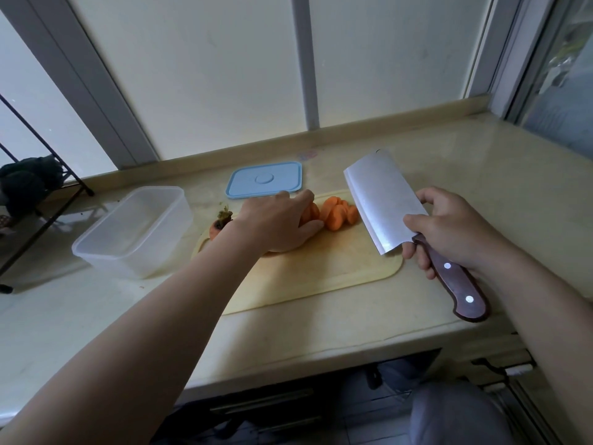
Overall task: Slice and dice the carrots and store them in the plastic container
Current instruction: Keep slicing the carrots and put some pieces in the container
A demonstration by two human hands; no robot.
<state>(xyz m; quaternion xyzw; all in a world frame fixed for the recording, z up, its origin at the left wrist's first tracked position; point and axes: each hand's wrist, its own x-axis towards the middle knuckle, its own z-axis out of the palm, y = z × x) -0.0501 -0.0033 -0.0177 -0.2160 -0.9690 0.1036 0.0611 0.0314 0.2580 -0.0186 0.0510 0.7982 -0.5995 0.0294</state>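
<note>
Our left forearm reaches in from the lower left, and the left hand lies over the carrot on the cutting board, fingers bent down over it and the thumb pressed to its near side, so it is held fast. Its leafy stub pokes out by the wrist. Just right of our fingertips lies a small heap of carrot slices. Our right hand is clenched around the cleaver where blade meets wooden handle, with the forefinger curled against the blade's flat. The blade is tilted, broad face up towards us, beside the slices; we cannot tell whether its edge touches the board. Left of the board stands the plastic container, open, and behind the board lies its blue lid on the counter.
</note>
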